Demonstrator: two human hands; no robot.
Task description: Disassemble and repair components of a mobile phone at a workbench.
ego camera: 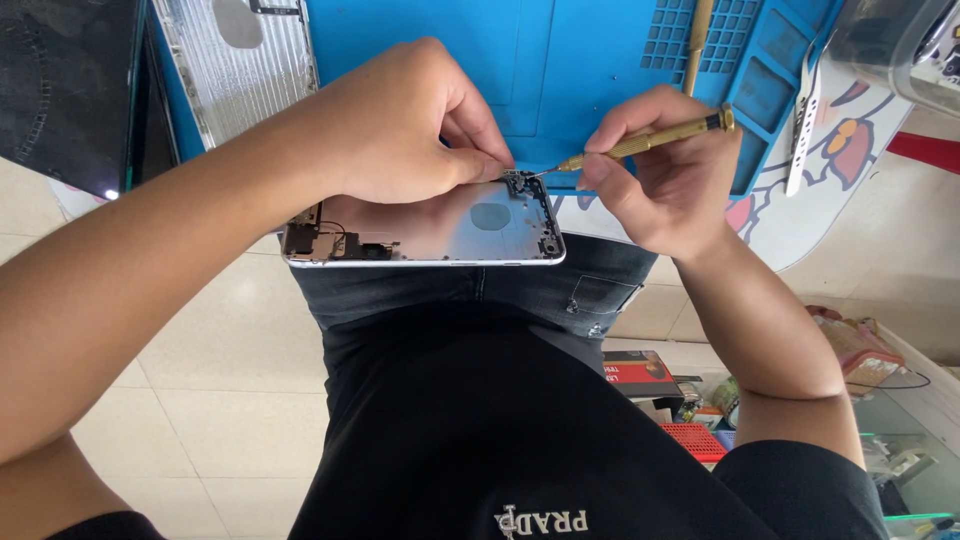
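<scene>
- While the left hand (400, 125) pins a phone rear housing (440, 228) against the near edge of the blue repair mat (560, 60), its fingers are pinched narrow at the housing's top corner, pressing on something too small to make out.
- The right hand (665, 175) has its fingers closed around a brass precision screwdriver (650, 135), the tip set down into that same corner, just beside the left fingertips.
- The housing lies open side up, half over the person's lap, with small dark parts and a thin cable at its far end.
- By my judgement the step in hand is work on a screw or small part in the corner by the camera cutout; whether it is going in or coming out I cannot tell.
- The next move calls for a steady, upright tip and light pressure, with the left hand keeping the housing from sliding off the mat's edge.
- Well apart on the tabletop lie white tweezers (802, 125), a second silver back panel (240, 60) and a dark tablet (65, 85).
</scene>
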